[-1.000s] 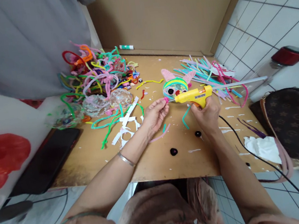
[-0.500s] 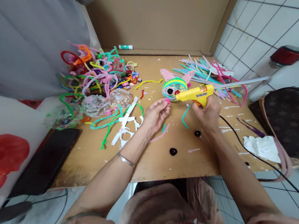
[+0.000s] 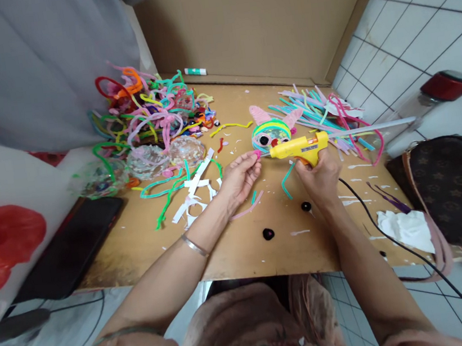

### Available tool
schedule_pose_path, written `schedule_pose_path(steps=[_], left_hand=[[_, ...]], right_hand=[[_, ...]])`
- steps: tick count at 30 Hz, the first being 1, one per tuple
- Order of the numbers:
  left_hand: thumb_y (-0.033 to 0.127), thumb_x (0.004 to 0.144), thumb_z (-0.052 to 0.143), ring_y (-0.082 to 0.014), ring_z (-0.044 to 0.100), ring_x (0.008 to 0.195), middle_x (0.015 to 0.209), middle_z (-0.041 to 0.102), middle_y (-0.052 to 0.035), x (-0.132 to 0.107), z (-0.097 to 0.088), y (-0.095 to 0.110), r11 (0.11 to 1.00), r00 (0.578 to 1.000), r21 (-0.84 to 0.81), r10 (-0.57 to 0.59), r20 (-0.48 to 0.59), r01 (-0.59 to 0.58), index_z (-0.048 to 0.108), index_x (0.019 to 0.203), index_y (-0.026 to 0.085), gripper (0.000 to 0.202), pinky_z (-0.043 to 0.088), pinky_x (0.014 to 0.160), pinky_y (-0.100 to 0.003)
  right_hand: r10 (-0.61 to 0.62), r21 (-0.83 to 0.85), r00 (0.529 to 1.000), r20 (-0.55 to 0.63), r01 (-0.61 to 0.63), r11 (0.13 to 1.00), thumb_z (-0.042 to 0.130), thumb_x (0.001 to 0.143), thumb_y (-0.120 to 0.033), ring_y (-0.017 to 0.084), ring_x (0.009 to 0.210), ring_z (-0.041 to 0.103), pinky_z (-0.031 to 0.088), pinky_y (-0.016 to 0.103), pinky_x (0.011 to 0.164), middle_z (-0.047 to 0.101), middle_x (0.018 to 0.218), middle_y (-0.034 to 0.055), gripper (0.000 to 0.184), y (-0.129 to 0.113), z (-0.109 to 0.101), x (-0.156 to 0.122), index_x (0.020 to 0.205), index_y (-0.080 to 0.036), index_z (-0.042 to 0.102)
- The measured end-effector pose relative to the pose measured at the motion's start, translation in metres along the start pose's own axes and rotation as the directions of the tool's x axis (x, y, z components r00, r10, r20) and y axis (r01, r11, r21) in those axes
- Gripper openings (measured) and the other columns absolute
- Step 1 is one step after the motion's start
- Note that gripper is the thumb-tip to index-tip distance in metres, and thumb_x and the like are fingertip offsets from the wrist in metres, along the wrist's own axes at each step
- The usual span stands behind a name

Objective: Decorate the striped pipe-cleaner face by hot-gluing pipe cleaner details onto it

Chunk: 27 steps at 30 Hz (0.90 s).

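My left hand (image 3: 240,180) pinches a small bright pink piece (image 3: 258,153) between thumb and fingertips; its exact kind is too small to tell. Wrapped round the handle of a yellow hot glue gun (image 3: 300,148) is my right hand (image 3: 320,175). The gun points left, with its nozzle at the pink piece, and a long clear glue stick (image 3: 372,128) sticks out of its back. Just behind the gun sits a striped craft animal head (image 3: 270,132) with pink ears and a black eye; the gun hides its lower part.
Tangled pipe cleaners (image 3: 159,114) and clear plastic pieces (image 3: 188,151) heap at the left. Straight pipe cleaners (image 3: 312,111) lie at the back right. White paper scraps (image 3: 194,200), black pieces (image 3: 268,234), a phone (image 3: 70,245) and a brown bag (image 3: 454,189) surround the hands. The gun's black cord (image 3: 374,222) trails right.
The glue gun's body has shifted very slightly, its nozzle still at the pink piece. Both hands keep their grips; the view has moved a touch.
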<state>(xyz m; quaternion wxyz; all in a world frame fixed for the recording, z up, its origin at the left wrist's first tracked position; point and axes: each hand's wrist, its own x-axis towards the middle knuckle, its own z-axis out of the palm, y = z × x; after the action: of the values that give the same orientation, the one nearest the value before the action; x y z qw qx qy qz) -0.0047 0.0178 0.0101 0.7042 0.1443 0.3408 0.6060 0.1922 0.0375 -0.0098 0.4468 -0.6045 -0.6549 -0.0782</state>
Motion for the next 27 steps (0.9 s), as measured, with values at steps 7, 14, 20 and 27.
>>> schedule_pose_path(steps=[7,14,20,27], left_hand=[[0.0,0.083,0.069,-0.0036,0.06,0.055,0.066,0.068,0.0004,-0.0037,0.0021,-0.0013,1.0,1.0,0.021,-0.001,0.023,0.0,0.069,0.08,0.01,0.01,0.049,0.057,-0.013],[0.0,0.081,0.071,-0.0029,0.059,0.052,0.064,0.067,0.0012,-0.0065,0.0043,-0.0011,1.0,0.999,0.028,-0.009,0.047,0.008,0.068,0.077,0.01,0.012,0.049,0.055,-0.012],[-0.001,0.086,0.065,-0.0022,0.059,0.051,0.063,0.066,0.0015,-0.0039,0.0043,0.0015,1.0,1.0,-0.01,-0.02,-0.002,0.02,0.068,0.079,0.01,0.014,0.048,0.054,-0.01],[-0.002,0.083,0.069,-0.0029,0.06,0.051,0.063,0.067,0.0006,-0.0031,0.0027,-0.0012,1.0,1.0,0.004,-0.01,0.029,0.01,0.068,0.079,0.009,0.012,0.05,0.053,-0.011]], right_hand=[[0.012,-0.003,1.0,-0.024,-0.012,1.0,0.057,0.073,-0.036,0.023,0.068,0.054,0.046,0.037,0.068,0.056,0.072,0.003,0.016,0.0018,-0.0007,0.0017,0.079,-0.027,0.045],[-0.031,0.002,0.997,-0.067,0.031,1.0,0.055,0.076,-0.034,0.026,0.078,0.06,0.048,0.037,0.073,0.062,0.082,0.0056,0.016,0.0036,-0.0015,0.0033,0.089,-0.025,0.053],[-0.005,0.002,0.999,-0.043,0.005,1.0,0.057,0.073,-0.036,0.024,0.07,0.055,0.046,0.036,0.069,0.054,0.071,0.0018,0.017,0.0011,-0.0002,0.0021,0.079,-0.028,0.044],[0.016,0.013,1.0,-0.027,-0.016,1.0,0.057,0.072,-0.037,0.023,0.066,0.054,0.047,0.037,0.068,0.052,0.068,0.0006,0.018,0.0019,0.0015,0.0008,0.077,-0.028,0.042]])
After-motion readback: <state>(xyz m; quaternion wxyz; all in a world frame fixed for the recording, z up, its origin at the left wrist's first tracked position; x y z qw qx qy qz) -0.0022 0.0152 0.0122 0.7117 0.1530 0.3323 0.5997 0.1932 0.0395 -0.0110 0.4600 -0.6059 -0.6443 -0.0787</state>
